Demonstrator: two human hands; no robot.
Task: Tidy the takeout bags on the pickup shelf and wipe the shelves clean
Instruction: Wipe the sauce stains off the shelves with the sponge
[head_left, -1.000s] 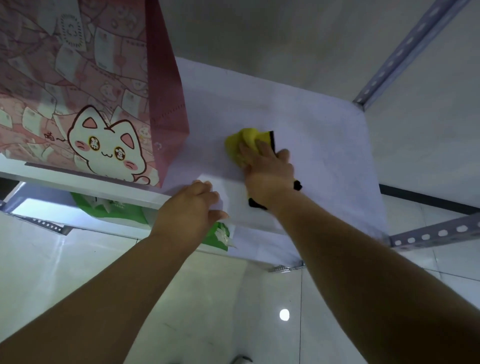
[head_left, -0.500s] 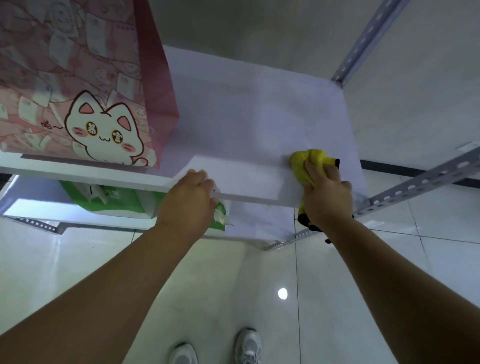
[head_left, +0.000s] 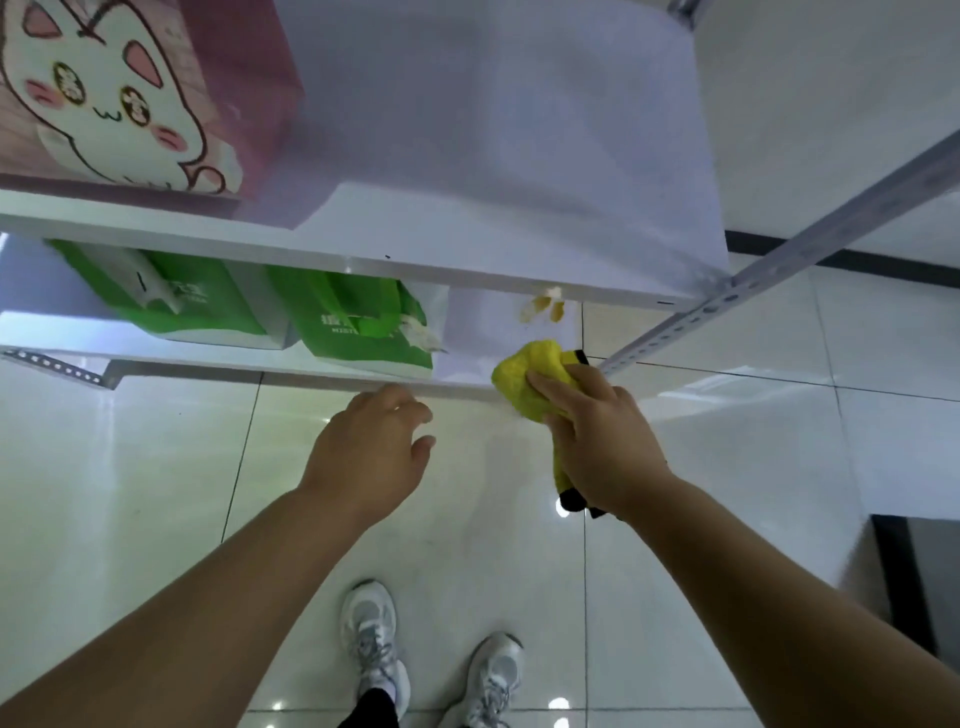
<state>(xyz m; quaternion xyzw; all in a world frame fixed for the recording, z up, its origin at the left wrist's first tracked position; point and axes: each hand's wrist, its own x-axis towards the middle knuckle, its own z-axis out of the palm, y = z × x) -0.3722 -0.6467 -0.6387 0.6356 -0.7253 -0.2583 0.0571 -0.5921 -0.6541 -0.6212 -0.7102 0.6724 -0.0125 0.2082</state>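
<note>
Head view: my left hand (head_left: 369, 457) hovers loosely curled and empty just in front of the lower shelf (head_left: 483, 338). My right hand (head_left: 602, 447) grips the yellow cloth (head_left: 524, 379) at that shelf's front right corner. Green bags (head_left: 358, 332) sit on it, and a pink cat bag (head_left: 104, 93) stands above it.

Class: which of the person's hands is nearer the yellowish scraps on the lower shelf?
Right. The right hand, gripping the yellow cloth, is just below the scraps; the left hand is farther off, below and to their left.
</note>
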